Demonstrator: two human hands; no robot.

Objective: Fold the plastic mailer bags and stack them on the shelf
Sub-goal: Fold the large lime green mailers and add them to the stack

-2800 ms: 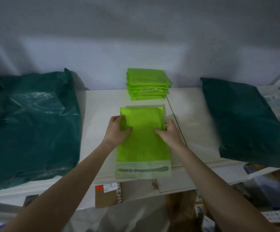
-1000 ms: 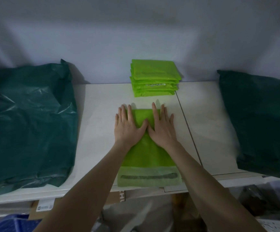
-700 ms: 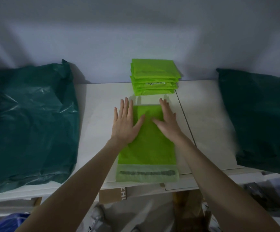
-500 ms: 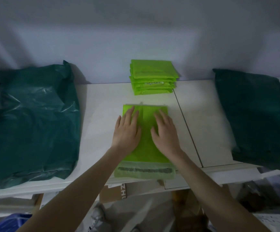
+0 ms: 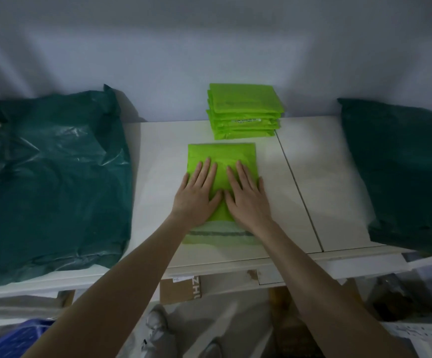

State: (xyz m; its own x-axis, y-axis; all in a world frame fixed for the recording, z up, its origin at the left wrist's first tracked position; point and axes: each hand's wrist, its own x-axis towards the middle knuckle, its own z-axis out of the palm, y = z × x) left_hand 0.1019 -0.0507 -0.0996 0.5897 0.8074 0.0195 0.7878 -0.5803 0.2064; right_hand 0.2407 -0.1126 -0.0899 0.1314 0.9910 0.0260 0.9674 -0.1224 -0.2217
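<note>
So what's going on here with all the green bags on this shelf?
A person is folding lime-green plastic mailer bags. Both hands, left hand and right hand, lie flat with fingers straight on one mailer, pressing it down on the white shelf. Behind it, against the wall, sits a stack of folded mailers. Large dark green bags lie to the left and right.
</note>
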